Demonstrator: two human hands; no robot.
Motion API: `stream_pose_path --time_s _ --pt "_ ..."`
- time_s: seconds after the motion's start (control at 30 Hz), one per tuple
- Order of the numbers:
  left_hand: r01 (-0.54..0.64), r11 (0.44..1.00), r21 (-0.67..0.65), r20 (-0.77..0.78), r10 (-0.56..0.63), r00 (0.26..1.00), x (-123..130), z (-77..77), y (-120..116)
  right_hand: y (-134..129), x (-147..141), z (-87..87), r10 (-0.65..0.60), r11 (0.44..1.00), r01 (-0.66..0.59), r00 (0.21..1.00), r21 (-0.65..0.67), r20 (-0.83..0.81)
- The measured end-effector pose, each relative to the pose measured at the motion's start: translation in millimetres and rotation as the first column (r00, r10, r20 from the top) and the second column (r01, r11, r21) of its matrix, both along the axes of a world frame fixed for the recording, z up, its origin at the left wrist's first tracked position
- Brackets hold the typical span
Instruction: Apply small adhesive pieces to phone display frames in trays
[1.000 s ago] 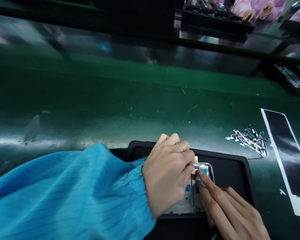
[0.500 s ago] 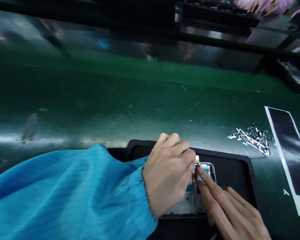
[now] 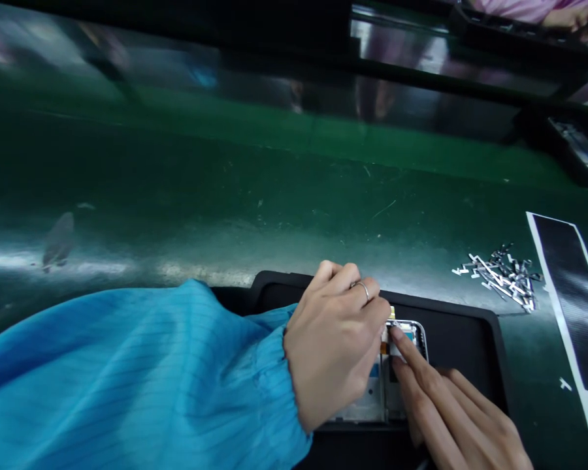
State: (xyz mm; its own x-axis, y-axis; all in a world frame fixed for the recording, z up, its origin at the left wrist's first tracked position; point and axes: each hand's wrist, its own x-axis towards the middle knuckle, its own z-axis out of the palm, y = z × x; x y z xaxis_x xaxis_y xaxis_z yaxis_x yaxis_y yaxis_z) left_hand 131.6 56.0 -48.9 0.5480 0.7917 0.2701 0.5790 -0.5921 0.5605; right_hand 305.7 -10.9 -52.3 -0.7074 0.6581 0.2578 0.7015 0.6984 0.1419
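Left hand (image 3: 336, 346) arched over the top edge of the phone frame (image 3: 414, 333), blue sleeve (image 3: 127, 385) gathered at the wrist, thin ring (image 3: 365, 289) on one finger! Fingers curled close together, tips down at the frame's edge; clamped on anything? Hidden, can't tell. Right hand (image 3: 453, 408) low at the lower right, index fingertip (image 3: 394, 333) pressed on a white piece (image 3: 396, 349) inside the frame, other fingers lying together just behind. Frame flat in a black tray (image 3: 451, 339), white panel (image 3: 365, 405) and small orange strip (image 3: 383, 348) showing, yellow tab (image 3: 392, 313) poking out at the top. Off to the right on the green bench (image 3: 255, 196), a loose heap of metal brackets (image 3: 502, 277), just beside a black strip on white backing (image 3: 563, 307). Far top right, a co-worker's hand (image 3: 575, 19) above another black tray (image 3: 519, 29).
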Motion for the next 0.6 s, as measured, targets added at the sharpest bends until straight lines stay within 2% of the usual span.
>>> stream_pose_path --time_s 0.1,0.2,0.43,0.6 --pt "0.006 1.000 0.006 -0.015 -0.006 1.000 -0.2 0.5 -0.4 6.1 0.9 4.1 0.074 0.997 -0.074 0.997 0.009 0.033" --pt "0.019 1.000 0.016 -0.039 -0.019 0.999 -0.1 1.0 -0.6 10.0 -0.5 6.3 0.098 0.995 -0.099 0.994 0.006 0.047" --pt "0.042 0.999 0.021 -0.055 -0.041 0.998 0.2 1.4 -0.2 9.9 -6.5 7.5 0.034 0.999 -0.035 0.999 -0.007 -0.041" --pt "0.042 0.999 0.004 -0.041 -0.042 0.998 -0.1 1.4 -0.1 7.2 -7.9 8.1 -0.020 1.000 0.020 1.000 0.017 -0.011"
